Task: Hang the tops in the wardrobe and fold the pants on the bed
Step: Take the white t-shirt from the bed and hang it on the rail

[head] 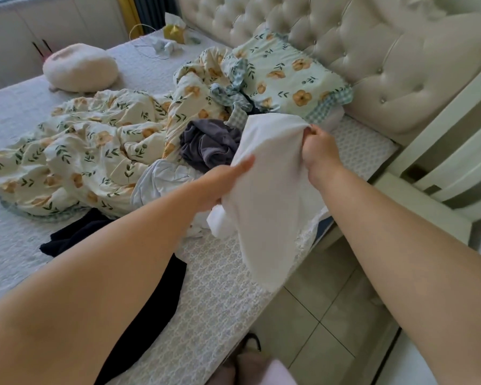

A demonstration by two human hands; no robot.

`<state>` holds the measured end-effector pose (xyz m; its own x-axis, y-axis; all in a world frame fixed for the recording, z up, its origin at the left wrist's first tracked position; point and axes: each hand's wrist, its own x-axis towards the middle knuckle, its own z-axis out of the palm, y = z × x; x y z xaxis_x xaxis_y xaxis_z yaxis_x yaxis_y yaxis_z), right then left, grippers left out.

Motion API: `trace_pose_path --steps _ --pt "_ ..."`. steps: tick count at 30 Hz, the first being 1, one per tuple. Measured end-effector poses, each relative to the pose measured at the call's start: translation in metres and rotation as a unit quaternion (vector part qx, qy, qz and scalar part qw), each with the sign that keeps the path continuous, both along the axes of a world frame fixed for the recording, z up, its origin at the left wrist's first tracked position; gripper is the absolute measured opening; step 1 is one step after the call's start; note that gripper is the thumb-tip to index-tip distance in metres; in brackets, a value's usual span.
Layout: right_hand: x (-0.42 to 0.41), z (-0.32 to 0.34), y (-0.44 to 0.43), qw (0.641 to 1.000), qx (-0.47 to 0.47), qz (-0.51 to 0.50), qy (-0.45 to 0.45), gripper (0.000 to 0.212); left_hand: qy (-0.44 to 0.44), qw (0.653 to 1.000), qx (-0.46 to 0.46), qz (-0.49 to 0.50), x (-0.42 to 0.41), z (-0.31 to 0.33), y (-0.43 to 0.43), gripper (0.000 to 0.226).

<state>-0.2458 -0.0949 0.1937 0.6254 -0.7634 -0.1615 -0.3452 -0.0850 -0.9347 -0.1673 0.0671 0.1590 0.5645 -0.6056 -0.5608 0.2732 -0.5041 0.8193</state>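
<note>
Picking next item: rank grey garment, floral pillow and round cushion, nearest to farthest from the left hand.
From the left hand, holding the white garment:
1. Grey garment, just beyond it.
2. Floral pillow, by the headboard.
3. Round cushion, far left side.

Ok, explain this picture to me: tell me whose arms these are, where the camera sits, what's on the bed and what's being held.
There is no machine here. The two bare arms belong to a person, and the one camera is worn on their head, looking forward and down. That is why the left hand comes in from the lower left and the right hand from the right. Both hands grip a white garment, held up over the edge of the bed. Whether it is a top or pants cannot be told. On the bed lie a crumpled floral duvet, a matching pillow by the headboard, a grey garment, a pale blue garment, a dark garment and, further back, a round cushion.
</note>
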Motion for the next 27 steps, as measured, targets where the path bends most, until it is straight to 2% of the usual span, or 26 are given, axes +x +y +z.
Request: trace_pose_path --steps 2,4,6,7,8,9,10,12,13,14,17,19,21,22,24,27 --pt "-0.007 0.012 -0.001 0.983 0.155 -0.045 -0.085 0.03 0.1 0.994 -0.006 -0.036 -0.005 -0.006 0.002 0.077" --pt "-0.016 0.023 -0.004 0.963 0.224 -0.069 -0.13 0.033 0.113 0.994 0.003 -0.002 -0.01 -0.012 0.0 0.08" --pt "-0.028 0.033 -0.007 0.959 0.229 -0.091 -0.142 0.032 0.095 0.993 0.022 0.064 -0.019 -0.015 -0.004 0.075" --pt "-0.032 0.032 -0.01 0.96 0.228 -0.089 -0.138 0.035 0.108 0.99 0.023 0.086 -0.022 -0.018 -0.007 0.08" --pt "-0.037 0.033 -0.014 0.962 0.222 -0.077 -0.14 0.036 0.136 0.986 0.016 0.091 -0.028 -0.017 -0.01 0.09" --pt "-0.04 0.035 -0.015 0.977 0.168 -0.08 -0.101 0.035 0.168 0.983 0.007 0.073 -0.032 -0.02 -0.015 0.099" --pt "-0.043 0.033 -0.016 0.978 0.169 -0.083 -0.088 0.034 0.2 0.979 -0.002 0.05 -0.037 -0.022 -0.021 0.101" --pt "-0.048 0.032 -0.016 0.959 0.234 -0.118 -0.109 0.031 0.246 0.969 -0.033 0.014 -0.049 -0.021 -0.032 0.082" --pt "-0.05 0.031 -0.014 0.969 0.19 -0.132 -0.088 0.032 0.249 0.967 -0.05 0.012 -0.055 -0.021 -0.038 0.069" --pt "-0.054 0.032 -0.014 0.967 0.19 -0.151 -0.081 0.036 0.238 0.969 -0.06 0.021 -0.061 -0.018 -0.043 0.056" --pt "-0.064 0.035 -0.022 0.957 0.217 -0.165 -0.099 0.041 0.186 0.977 -0.054 0.095 -0.064 -0.016 -0.053 0.035" --pt "-0.069 0.031 -0.03 0.93 0.269 -0.213 -0.133 0.04 0.167 0.97 -0.041 0.17 -0.058 -0.012 -0.056 0.033" --pt "-0.077 0.023 -0.037 0.93 0.233 -0.275 -0.071 0.038 0.158 0.961 -0.049 0.221 -0.054 -0.002 -0.06 0.031" --pt "-0.082 0.016 -0.04 0.941 0.19 -0.278 -0.023 0.038 0.15 0.958 -0.053 0.24 -0.052 0.004 -0.062 0.029" --pt "-0.091 0.002 -0.047 0.963 0.064 -0.24 0.1 0.038 0.129 0.953 -0.058 0.269 -0.044 0.015 -0.067 0.029" --pt "-0.1 -0.002 -0.05 0.962 -0.069 -0.197 0.178 0.036 0.066 0.945 -0.067 0.312 -0.026 0.024 -0.069 0.026"
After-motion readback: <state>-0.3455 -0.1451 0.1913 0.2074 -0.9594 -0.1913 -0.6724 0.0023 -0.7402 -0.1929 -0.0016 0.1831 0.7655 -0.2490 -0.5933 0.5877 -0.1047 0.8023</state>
